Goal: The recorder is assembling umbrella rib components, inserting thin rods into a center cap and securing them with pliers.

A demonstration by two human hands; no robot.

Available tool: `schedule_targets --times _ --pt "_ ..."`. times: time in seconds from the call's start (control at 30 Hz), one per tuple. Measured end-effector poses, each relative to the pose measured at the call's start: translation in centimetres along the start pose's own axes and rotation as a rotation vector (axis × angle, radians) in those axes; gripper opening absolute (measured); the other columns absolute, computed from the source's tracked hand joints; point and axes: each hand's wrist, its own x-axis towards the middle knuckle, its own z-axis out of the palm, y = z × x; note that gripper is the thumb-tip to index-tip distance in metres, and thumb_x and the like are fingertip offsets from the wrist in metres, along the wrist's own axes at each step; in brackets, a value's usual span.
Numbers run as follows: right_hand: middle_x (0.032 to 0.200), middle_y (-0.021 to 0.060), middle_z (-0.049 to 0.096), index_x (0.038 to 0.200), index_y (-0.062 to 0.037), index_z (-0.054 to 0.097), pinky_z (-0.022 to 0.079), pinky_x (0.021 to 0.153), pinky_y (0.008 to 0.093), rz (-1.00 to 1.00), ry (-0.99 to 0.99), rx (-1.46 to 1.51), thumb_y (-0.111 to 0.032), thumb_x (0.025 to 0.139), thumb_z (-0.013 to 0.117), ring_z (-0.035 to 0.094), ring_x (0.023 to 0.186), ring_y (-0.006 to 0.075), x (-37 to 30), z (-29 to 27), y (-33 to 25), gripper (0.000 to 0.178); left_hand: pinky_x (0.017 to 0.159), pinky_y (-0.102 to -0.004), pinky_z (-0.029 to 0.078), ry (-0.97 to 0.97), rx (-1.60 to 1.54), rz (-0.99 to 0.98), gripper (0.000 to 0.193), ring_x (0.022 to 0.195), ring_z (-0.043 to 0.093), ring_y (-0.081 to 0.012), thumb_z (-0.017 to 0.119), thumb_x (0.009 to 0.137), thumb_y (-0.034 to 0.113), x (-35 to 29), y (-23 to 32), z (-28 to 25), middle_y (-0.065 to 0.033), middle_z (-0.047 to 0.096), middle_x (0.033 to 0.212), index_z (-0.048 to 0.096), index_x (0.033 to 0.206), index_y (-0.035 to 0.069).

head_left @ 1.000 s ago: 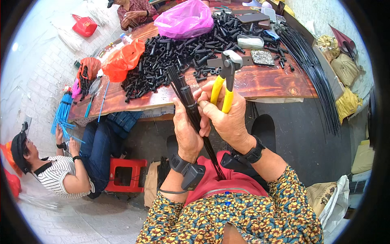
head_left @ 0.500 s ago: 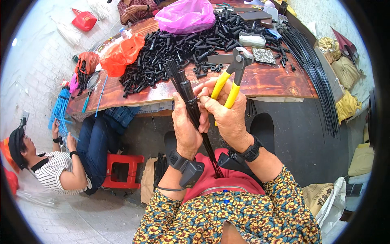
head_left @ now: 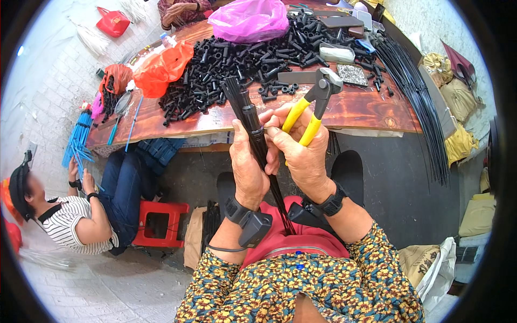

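Note:
My left hand (head_left: 247, 175) is closed around a bundle of thin black rods (head_left: 235, 96), which slants from my lap up toward the table. A black tubular fitting (head_left: 250, 114) sits among the rods near the upper end. Held in my right hand (head_left: 306, 159) are pincers (head_left: 322, 96) with yellow handles and a dark head pointing up and away, their jaws clear of the bundle. The thumb and fingertips of that hand also pinch together at the side of the fitting. Whatever small thing lies between them is too small to name.
Black tubular pieces (head_left: 215, 67) cover much of the wooden table (head_left: 371, 110), beside a pink bag (head_left: 249, 21) and orange bags (head_left: 164, 70). Long black rods (head_left: 412, 91) hang over its right edge. At left, a seated person (head_left: 81, 220) handles blue strips (head_left: 79, 134).
The pincers' head has shifted slightly right and down, tilting a little with my right hand. My left hand keeps its grip on the bundle.

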Motion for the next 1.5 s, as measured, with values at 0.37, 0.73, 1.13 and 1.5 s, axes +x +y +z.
schedule_targets --times 0.37,0.73,1.13,1.5 --pt "0.074 0.0007 0.060 0.097 -0.0018 0.061 0.045 0.037 0.0195 0.044 -0.024 -0.021 0.006 0.086 0.058 0.057 0.049 0.0056 0.0 0.1 -0.2 0.014 0.037 -0.0217 0.029 -0.008 -0.016 -0.004 0.073 0.040 0.036 -0.0061 0.030 0.099 0.061 0.0 -0.1 -0.4 0.0011 0.047 0.055 0.054 0.126 -0.002" --pt "0.076 0.0005 0.060 0.098 -0.0014 0.061 0.046 0.039 0.0193 0.066 -0.016 -0.024 0.006 0.086 0.058 0.057 0.050 0.0056 -0.1 0.0 -0.1 0.014 0.037 -0.0214 0.029 0.011 -0.010 -0.001 0.073 0.040 0.036 -0.0060 0.029 0.100 0.061 0.0 -0.1 -0.4 0.0012 0.047 0.055 0.054 0.126 -0.003" --pt "0.082 0.0055 0.062 0.099 -0.0019 0.060 0.048 0.048 0.0234 0.002 -0.024 -0.147 0.011 0.082 0.057 0.058 0.056 0.0096 -0.7 0.3 -0.4 0.022 0.037 -0.0202 0.030 0.039 0.009 0.060 0.069 0.042 0.040 -0.0050 0.031 0.101 0.057 0.0 -0.1 0.2 0.0012 0.054 0.063 0.057 0.123 -0.003" --pt "0.081 0.0039 0.063 0.105 0.0014 0.061 0.050 0.062 0.0258 0.187 -0.483 -0.181 -0.005 0.081 0.068 0.061 0.069 0.0104 3.7 -2.4 -1.7 0.025 0.034 -0.0233 0.029 -0.043 -0.002 -0.063 0.076 0.034 0.032 -0.0085 0.024 0.096 0.069 -0.6 0.8 -0.2 0.0020 0.040 0.049 0.053 0.121 0.004"
